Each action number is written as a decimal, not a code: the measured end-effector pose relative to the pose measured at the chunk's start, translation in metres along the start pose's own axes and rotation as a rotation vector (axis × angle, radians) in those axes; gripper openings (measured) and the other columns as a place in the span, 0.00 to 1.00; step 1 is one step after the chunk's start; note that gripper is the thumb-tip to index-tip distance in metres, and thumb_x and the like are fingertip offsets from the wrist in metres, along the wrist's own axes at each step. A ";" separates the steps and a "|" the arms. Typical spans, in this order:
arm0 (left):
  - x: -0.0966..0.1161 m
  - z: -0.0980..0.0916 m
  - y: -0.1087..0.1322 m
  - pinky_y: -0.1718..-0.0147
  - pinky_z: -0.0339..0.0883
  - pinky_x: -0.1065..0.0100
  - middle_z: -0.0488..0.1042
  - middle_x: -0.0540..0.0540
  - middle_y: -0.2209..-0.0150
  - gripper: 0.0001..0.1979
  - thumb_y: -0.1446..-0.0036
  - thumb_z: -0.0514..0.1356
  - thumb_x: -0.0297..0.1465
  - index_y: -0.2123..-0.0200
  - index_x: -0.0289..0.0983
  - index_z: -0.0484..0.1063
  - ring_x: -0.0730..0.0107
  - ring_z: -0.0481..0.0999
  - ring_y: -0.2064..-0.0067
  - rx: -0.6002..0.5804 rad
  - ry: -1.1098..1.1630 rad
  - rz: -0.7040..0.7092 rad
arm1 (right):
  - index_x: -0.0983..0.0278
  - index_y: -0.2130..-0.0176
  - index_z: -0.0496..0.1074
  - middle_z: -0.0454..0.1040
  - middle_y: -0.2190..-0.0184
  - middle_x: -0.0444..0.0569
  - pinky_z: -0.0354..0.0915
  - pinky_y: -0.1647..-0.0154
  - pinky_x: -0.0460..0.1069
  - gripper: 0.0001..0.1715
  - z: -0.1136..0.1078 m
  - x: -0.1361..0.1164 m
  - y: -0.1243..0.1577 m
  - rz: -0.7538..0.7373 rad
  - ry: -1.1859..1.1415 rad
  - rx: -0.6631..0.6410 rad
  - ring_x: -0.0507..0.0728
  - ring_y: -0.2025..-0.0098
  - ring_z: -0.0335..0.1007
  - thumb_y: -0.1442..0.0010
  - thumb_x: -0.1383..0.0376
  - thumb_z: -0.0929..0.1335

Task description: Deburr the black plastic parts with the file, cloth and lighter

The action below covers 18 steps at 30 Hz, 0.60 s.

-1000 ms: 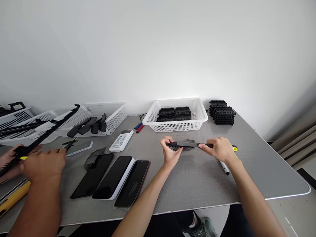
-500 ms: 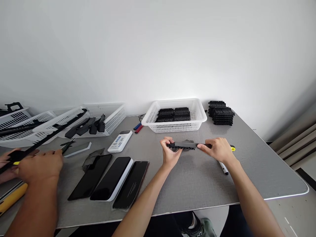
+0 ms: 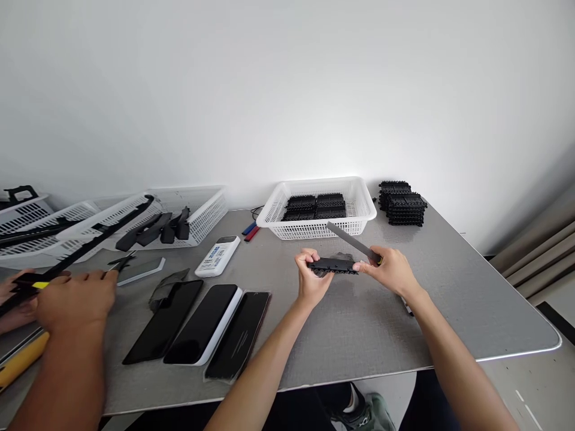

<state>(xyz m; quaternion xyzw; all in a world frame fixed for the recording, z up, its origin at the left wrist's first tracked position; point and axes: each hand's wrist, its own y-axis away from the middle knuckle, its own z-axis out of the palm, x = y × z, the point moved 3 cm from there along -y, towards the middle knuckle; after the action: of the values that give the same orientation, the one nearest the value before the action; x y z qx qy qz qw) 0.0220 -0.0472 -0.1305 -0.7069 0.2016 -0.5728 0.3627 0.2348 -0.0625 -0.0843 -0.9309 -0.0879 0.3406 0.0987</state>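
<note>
My left hand (image 3: pixel 312 279) is closed around the left end of a black plastic part (image 3: pixel 333 265) with a toothed lower edge, held above the grey table. My right hand (image 3: pixel 392 269) grips a flat file (image 3: pixel 353 241) by its handle, mostly hidden in the fist. The grey blade points up and left, apart from the part. My right thumb and fingertips are at the part's right end. Behind the part, a dark patch (image 3: pixel 345 256) shows on the table. Below my right wrist lies a white pen-like thing (image 3: pixel 408 306), partly hidden.
A white basket (image 3: pixel 314 231) holds several similar black parts; more are stacked (image 3: pixel 405 208) at its right. Phones (image 3: pixel 202 323) and a white box-shaped device (image 3: pixel 218 256) lie at left. Another person's hand (image 3: pixel 74 299) works a long black strip there, near more baskets (image 3: pixel 202 218).
The file has lifted off the part's top edge, its blade now angled up and left. The part has tilted slightly, showing its face. The other person's hands have shifted a little.
</note>
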 end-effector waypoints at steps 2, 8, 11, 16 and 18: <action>0.001 0.002 0.002 0.63 0.63 0.66 0.59 0.52 0.65 0.27 0.59 0.65 0.20 0.64 0.44 0.50 0.70 0.65 0.63 -0.021 -0.001 0.023 | 0.60 0.78 0.56 0.63 0.83 0.39 0.48 0.77 0.46 0.34 0.005 -0.004 0.001 0.012 -0.020 -0.025 0.50 0.79 0.52 0.48 0.37 0.69; 0.003 0.004 0.004 0.65 0.62 0.68 0.58 0.52 0.64 0.27 0.57 0.63 0.19 0.62 0.44 0.50 0.71 0.64 0.63 -0.043 -0.045 0.096 | 0.61 0.78 0.55 0.62 0.82 0.39 0.49 0.77 0.46 0.32 0.006 -0.006 0.002 0.016 -0.058 -0.036 0.50 0.79 0.50 0.47 0.41 0.70; 0.003 0.003 0.002 0.65 0.63 0.68 0.58 0.51 0.64 0.27 0.56 0.63 0.19 0.61 0.45 0.50 0.71 0.64 0.63 -0.047 -0.075 0.128 | 0.61 0.78 0.55 0.61 0.83 0.39 0.49 0.77 0.46 0.30 0.004 -0.007 0.002 0.012 -0.088 -0.036 0.50 0.79 0.50 0.44 0.43 0.69; 0.005 0.008 0.006 0.67 0.63 0.70 0.57 0.51 0.65 0.26 0.53 0.64 0.21 0.61 0.44 0.49 0.71 0.65 0.65 -0.088 -0.122 0.226 | 0.60 0.78 0.55 0.61 0.83 0.39 0.49 0.77 0.46 0.33 0.008 -0.015 0.004 0.008 -0.073 0.000 0.49 0.79 0.49 0.47 0.40 0.69; 0.007 0.011 0.009 0.68 0.63 0.70 0.58 0.52 0.65 0.25 0.52 0.65 0.22 0.62 0.44 0.50 0.71 0.65 0.66 -0.111 -0.150 0.282 | 0.60 0.78 0.55 0.61 0.83 0.39 0.48 0.77 0.46 0.34 0.011 -0.019 0.006 -0.009 -0.040 0.001 0.49 0.79 0.48 0.48 0.38 0.69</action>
<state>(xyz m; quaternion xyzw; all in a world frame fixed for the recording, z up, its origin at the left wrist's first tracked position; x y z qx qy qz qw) 0.0356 -0.0550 -0.1334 -0.7313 0.3025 -0.4498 0.4140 0.2142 -0.0712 -0.0825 -0.9234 -0.0941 0.3589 0.0987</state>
